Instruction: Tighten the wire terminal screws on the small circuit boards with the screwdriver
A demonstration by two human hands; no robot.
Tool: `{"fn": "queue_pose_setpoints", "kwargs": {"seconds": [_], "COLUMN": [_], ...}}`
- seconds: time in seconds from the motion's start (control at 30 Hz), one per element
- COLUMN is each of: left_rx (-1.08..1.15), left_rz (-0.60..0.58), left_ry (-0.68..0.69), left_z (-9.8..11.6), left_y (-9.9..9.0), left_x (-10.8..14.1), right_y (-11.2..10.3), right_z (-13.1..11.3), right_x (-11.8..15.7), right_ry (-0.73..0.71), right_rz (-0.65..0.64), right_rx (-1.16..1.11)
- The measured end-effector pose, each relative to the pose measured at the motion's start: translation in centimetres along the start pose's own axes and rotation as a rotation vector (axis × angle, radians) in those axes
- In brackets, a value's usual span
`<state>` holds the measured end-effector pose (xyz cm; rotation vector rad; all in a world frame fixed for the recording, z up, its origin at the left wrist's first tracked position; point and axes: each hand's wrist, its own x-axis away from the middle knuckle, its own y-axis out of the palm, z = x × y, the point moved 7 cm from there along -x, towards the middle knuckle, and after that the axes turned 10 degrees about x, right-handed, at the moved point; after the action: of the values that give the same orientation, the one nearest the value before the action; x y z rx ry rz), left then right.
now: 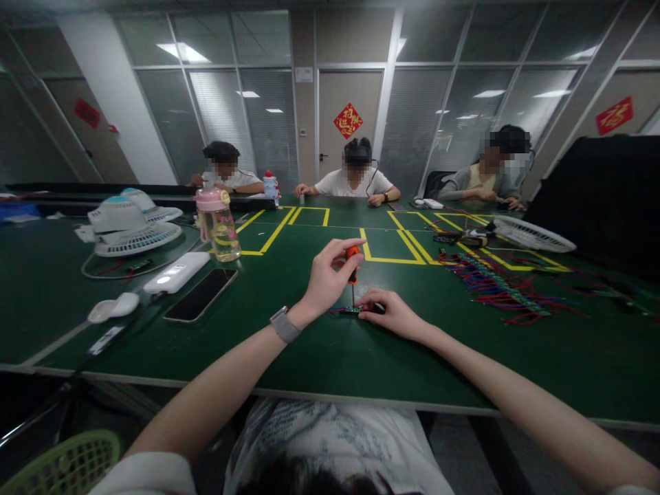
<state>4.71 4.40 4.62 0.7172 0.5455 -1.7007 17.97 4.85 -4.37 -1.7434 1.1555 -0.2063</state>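
Note:
An orange-handled screwdriver [353,267] stands upright in my left hand [330,276], fingers wrapped round its handle. Its thin shaft points down to a small green circuit board [352,310] on the green table [309,357]. My right hand [389,314] pinches the board's right end between thumb and fingers. Short thin wires stick out at the board's left side.
Left of my hands lie a black phone [202,295], a white power bank [178,272] and a pink-lidded bottle [219,227]. To the right are several wired boards [500,285]. White fans [134,223] stand at the left; several people sit opposite.

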Motion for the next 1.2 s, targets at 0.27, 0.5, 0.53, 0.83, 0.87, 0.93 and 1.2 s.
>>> {"fn": "queue_pose_setpoints", "kwargs": {"seconds": [0.27,0.5,0.53,0.83,0.87,0.93,1.2], "left_rx": [-0.035,-0.074,-0.093,-0.084,-0.063,-0.010,0.017], "left_rz": [0.029,0.098,0.103,0.137,0.151,0.206,0.543], "left_ry": [0.011,0.004,0.019,0.029,0.013,-0.030,0.008], "left_z": [0.0,0.0,0.1,-0.2,-0.5,-1.2,-0.7], "left_y": [-0.5,-0.9,-0.9,-1.2,-1.3,-1.8,-5.6], "left_x": [-0.1,-0.1,-0.1,-0.2,-0.2,-0.3,-0.6], "right_y": [-0.9,-0.5,-0.5,-0.5,-0.5,-0.4,-0.6], "right_z": [-0.4,-1.3,-1.5,-2.1,-2.1,-2.1,-2.2], "right_x": [0.5,0.8,0.8,0.9,0.9,0.9,1.0], "right_ry": [-0.016,-0.175,-0.188,-0.246,-0.253,-0.274,-0.286], "right_rz": [0.123,0.106,0.103,0.075,0.079,0.093,0.130], "right_rx": [0.068,0.125,0.126,0.214,0.220,0.233,0.255]}}
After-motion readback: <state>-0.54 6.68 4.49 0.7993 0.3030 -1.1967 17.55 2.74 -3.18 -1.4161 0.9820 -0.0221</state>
